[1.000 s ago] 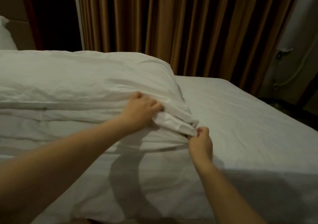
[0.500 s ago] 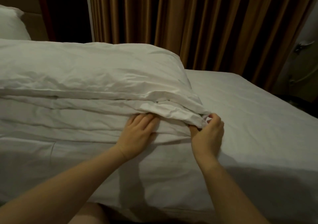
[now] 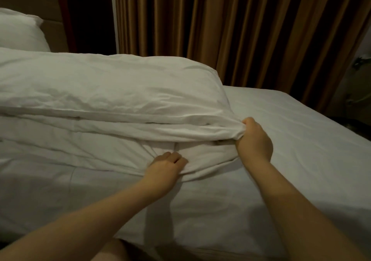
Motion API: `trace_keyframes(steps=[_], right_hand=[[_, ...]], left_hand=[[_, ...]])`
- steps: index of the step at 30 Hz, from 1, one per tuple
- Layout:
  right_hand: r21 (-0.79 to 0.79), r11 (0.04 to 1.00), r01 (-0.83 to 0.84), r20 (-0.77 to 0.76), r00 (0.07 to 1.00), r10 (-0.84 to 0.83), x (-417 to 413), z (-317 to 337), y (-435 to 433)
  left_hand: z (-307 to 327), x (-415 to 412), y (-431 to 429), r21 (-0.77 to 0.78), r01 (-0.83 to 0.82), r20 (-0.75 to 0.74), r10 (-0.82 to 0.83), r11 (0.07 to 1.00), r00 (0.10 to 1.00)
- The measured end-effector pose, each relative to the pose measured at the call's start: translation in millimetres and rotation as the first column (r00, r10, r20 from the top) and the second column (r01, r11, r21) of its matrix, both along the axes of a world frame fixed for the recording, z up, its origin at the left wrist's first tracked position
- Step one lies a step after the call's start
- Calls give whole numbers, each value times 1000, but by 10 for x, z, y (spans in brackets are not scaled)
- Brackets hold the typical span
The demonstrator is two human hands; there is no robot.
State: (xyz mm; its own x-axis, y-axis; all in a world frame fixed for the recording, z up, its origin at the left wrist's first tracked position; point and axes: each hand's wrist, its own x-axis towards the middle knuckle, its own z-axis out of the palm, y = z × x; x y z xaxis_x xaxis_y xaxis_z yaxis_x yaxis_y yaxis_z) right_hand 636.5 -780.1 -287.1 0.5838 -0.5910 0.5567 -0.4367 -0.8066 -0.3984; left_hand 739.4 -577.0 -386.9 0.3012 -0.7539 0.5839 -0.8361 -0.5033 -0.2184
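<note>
A folded white duvet [image 3: 104,92] lies in thick layers across the left half of the bed [image 3: 301,140]. My right hand [image 3: 254,138] grips a bunched corner of an upper layer at the duvet's right end and holds it taut. My left hand [image 3: 165,167] lies lower, its fingers curled into a fold of the bottom layer, which wrinkles around them. The fingertips of both hands are buried in cloth.
A white pillow [image 3: 19,30] leans against the headboard at the far left. Brown curtains [image 3: 230,26] hang behind the bed. The right half of the mattress shows flat white sheet. A wall fitting with a cable [image 3: 361,62] sits at the far right.
My right hand has pulled the duvet corner up and to the right, stretching the layer. My left hand slid down from the upper layers to the bottom fold and curled into it.
</note>
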Motion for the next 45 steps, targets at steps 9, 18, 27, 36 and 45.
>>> trace_keyframes(steps=[9, 18, 27, 36, 45], right_hand=[[289, 957, -2, -217, 974, 68, 15, -31, -225], [228, 931, -284, 447, 880, 159, -38, 1207, -251], [244, 969, 37, -120, 993, -8, -248, -519, -645], [-567, 800, -195, 77, 955, 287, 41, -412, 108], [-779, 535, -328, -117, 914, 390, 1054, -316, 1110]], left_hand=[[153, 261, 545, 41, -72, 75, 69, 997, 995], [1012, 84, 115, -203, -44, 149, 75, 978, 986], [170, 82, 267, -28, 84, 338, -70, 996, 939], [457, 566, 708, -284, -75, 342, 174, 956, 924], [769, 979, 1251, -33, -585, -60, 583, 810, 810]])
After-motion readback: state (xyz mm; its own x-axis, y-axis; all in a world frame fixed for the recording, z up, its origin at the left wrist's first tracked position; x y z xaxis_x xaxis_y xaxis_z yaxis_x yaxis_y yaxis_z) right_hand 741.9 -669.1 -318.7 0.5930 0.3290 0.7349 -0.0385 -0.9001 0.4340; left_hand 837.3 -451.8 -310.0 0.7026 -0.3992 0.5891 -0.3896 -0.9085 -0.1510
